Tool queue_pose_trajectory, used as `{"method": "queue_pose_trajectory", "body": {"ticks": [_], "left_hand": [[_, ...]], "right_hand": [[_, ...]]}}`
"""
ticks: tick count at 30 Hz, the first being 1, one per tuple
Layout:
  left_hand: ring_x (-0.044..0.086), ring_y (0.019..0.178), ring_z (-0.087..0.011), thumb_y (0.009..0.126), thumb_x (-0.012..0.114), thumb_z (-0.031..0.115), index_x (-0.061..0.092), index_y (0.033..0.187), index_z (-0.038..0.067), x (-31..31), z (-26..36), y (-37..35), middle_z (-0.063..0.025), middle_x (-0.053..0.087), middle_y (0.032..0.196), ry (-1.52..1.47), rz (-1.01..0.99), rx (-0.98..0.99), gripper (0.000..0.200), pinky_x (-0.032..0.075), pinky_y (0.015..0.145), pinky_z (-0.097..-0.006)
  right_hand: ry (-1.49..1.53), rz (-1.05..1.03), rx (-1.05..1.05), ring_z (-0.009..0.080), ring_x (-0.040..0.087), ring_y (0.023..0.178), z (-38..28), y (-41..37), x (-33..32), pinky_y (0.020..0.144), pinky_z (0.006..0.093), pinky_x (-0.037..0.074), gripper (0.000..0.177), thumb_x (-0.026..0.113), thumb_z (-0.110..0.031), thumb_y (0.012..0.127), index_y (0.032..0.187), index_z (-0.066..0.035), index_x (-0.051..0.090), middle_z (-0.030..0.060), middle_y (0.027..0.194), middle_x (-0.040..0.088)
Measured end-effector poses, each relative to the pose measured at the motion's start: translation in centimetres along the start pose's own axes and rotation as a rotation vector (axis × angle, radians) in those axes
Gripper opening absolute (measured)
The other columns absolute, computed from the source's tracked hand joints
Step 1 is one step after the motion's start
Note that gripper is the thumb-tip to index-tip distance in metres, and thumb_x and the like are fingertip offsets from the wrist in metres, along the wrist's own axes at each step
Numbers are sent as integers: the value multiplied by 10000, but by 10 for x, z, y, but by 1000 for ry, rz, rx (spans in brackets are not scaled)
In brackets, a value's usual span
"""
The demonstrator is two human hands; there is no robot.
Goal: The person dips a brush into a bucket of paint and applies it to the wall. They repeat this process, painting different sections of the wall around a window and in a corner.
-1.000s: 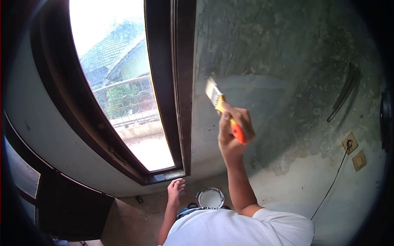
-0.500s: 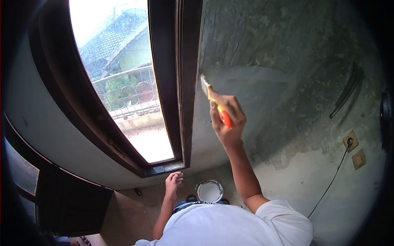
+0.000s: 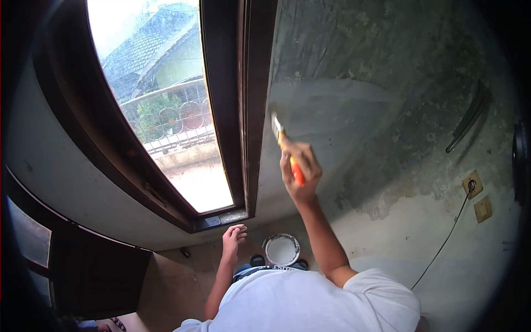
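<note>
My right hand (image 3: 300,172) is raised against the grey-green wall (image 3: 387,83) and grips a paintbrush (image 3: 283,143) with a yellow and orange handle. Its bristles press on the wall close to the dark wooden window frame (image 3: 251,110), at the left edge of a smoother, freshly coated patch (image 3: 326,110). My left hand (image 3: 233,239) hangs low by my side, fingers loose and apart, holding nothing. Just right of it, on the floor, stands an open paint bucket (image 3: 281,249) with white paint.
A tall window (image 3: 160,110) looks out on a railing and roofs. On the right of the wall sit a socket (image 3: 471,184) with a black cable (image 3: 442,249) and a switch plate (image 3: 483,208). A dark cabinet (image 3: 94,276) stands low left.
My right hand has carried the brush left toward the window frame and then downward along the wall. The left hand has hardly moved.
</note>
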State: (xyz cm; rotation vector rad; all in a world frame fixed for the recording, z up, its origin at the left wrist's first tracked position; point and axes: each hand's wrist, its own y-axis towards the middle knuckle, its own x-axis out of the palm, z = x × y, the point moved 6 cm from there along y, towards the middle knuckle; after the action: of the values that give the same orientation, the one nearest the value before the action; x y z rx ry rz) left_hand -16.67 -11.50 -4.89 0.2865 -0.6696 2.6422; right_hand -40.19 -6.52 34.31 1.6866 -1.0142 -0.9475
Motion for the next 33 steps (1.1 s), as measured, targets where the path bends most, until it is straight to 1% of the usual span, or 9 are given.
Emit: {"method": "queue_pose_trajectory", "body": {"ticks": [6, 8, 12, 16, 20, 22, 26, 29, 33], "left_hand": [[735, 983, -140, 1159, 543, 193, 741, 1294, 73, -6, -5, 2, -89, 797, 1233, 4, 1, -9, 268, 570, 864, -296], [736, 989, -140, 1159, 541, 194, 742, 1298, 78, -7, -9, 3, -90, 797, 1239, -6, -7, -9, 271, 569, 871, -297], [738, 1003, -148, 1160, 540, 209, 740, 1303, 81, -2, -6, 2, -85, 799, 1245, -17, -1, -10, 277, 569, 897, -310], [752, 1025, -164, 1156, 550, 220, 742, 1306, 91, -5, -15, 2, -89, 797, 1260, -26, 4, 5, 275, 572, 925, -327], [725, 960, -127, 1161, 534, 171, 749, 1277, 70, -9, -19, -7, -93, 802, 1218, -67, 39, -24, 264, 562, 874, -286], [717, 945, -120, 1161, 535, 172, 750, 1272, 68, -13, -19, -9, -88, 801, 1210, -45, 37, -25, 263, 561, 867, -281], [721, 947, -119, 1155, 545, 170, 755, 1265, 75, -17, -21, -7, -81, 802, 1198, -64, 53, -32, 255, 561, 854, -281], [749, 997, -162, 1148, 553, 196, 747, 1293, 73, -21, -28, -2, -103, 807, 1223, -44, 29, 0, 272, 582, 915, -324], [726, 955, -124, 1147, 558, 172, 760, 1260, 79, -14, -26, -3, -74, 805, 1200, -54, 14, -2, 250, 561, 862, -283]], "right_hand": [[-19, -106, 151, 255, 736, 831, 5, -40, 2, 734, 385, 595, 246, 769, -12, 987, 1226, -66, 794, 81, 976, 723], [-76, -69, 31, 253, 740, 818, 0, -3, 1, 725, 381, 602, 219, 765, -19, 992, 1206, -57, 794, 79, 957, 725], [-71, 10, 5, 224, 743, 822, -5, 54, 4, 714, 360, 604, 198, 750, -18, 1012, 1205, -42, 789, 83, 947, 718], [-26, 94, -66, 204, 745, 837, -12, 52, 4, 721, 348, 607, 201, 740, -19, 1025, 1221, -35, 786, 93, 979, 711], [-29, -80, -27, 240, 758, 911, 1, -30, 15, 791, 375, 624, 230, 739, -9, 1014, 1237, -44, 787, 110, 1031, 718], [-52, -223, 113, 300, 766, 934, 14, -91, 21, 840, 412, 620, 190, 720, 15, 1014, 1191, -3, 784, 157, 1038, 752], [-58, -342, 178, 296, 764, 934, 23, -138, 26, 833, 407, 624, 167, 713, 3, 1025, 1178, 5, 776, 163, 1050, 761], [-49, -191, 64, 305, 766, 977, 6, -72, 10, 860, 403, 641, 199, 724, 11, 1010, 1200, -22, 771, 143, 1091, 744], [-109, -2, -114, 306, 764, 983, -13, 26, -6, 813, 405, 658, 186, 690, 21, 1034, 1205, 0, 759, 154, 1110, 746]]}}
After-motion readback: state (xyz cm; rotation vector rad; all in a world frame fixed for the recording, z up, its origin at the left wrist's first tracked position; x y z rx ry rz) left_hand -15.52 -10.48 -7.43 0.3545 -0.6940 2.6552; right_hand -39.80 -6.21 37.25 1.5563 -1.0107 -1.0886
